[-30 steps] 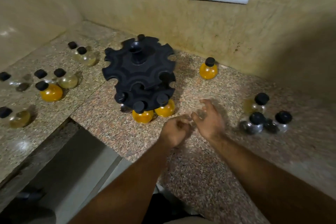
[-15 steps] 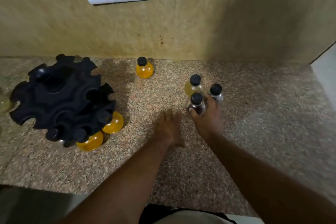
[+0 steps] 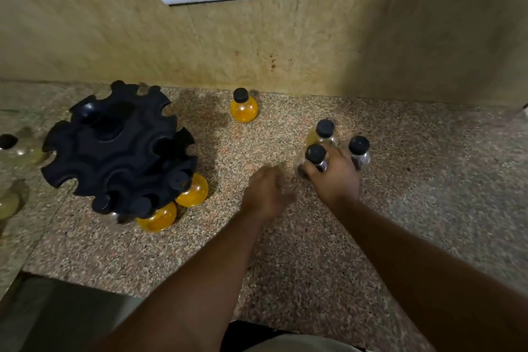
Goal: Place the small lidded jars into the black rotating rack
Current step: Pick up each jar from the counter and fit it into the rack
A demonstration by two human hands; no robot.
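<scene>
We judge pickup underway — right hand (image 3: 333, 177) clasps a clear jar (image 3: 314, 158) at centre right; left hand (image 3: 265, 194) loose, blurred, empty; next, carry it to the rack (image 3: 114, 148), centre left — into a free notch.

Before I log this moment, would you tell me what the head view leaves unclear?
- Left hand: motion-blurred, so finger pose unreadable.
- Clear jar under the right hand: fingers cover its body; contents uncertain.
- Rack: its own tiers hide the far slots.
- Jars at the left edge: cut off by the frame, blurred.
</scene>
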